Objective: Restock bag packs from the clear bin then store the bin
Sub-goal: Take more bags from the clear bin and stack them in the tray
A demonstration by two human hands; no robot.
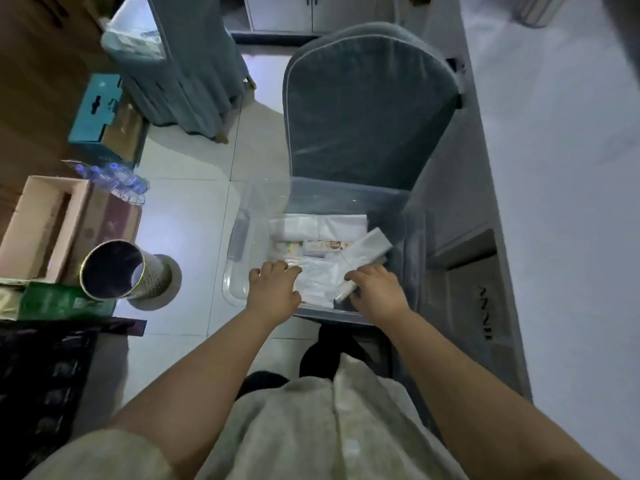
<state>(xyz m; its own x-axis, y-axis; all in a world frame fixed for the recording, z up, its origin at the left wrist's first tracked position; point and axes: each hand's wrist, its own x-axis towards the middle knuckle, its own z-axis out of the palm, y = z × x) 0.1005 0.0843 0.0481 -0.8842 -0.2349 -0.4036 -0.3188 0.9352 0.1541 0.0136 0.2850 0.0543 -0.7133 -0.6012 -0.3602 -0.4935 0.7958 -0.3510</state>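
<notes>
The pale shirt (311, 427) is nearest, and from it both bare forearms reach forward and down into the bin (239, 237).

The right hand (377, 292) has its fingers curled round a slim pack (369, 244). The pack runs slanted through the grip, with its far end raised beyond the knuckles and a short white end coming out near the thumb. Just left of this grip, the left hand (273, 289) lies with bent fingers on a flat pack (318, 280) in soft clear wrap. Whether it pinches this one or only presses it down I cannot tell, as the picture is dim there.

Beyond both hands, more packs (318, 226) lie in rows on the bottom of the bin, some white and some with coloured print. The bin stands on the seat of a grey chair (367, 109).

By my judgement the task is at an early stage. One pack is in hand but not yet lifted out, and several remain inside. The place to restock does not show in this view. Emptying the bin and then storing it are both left to do.
</notes>
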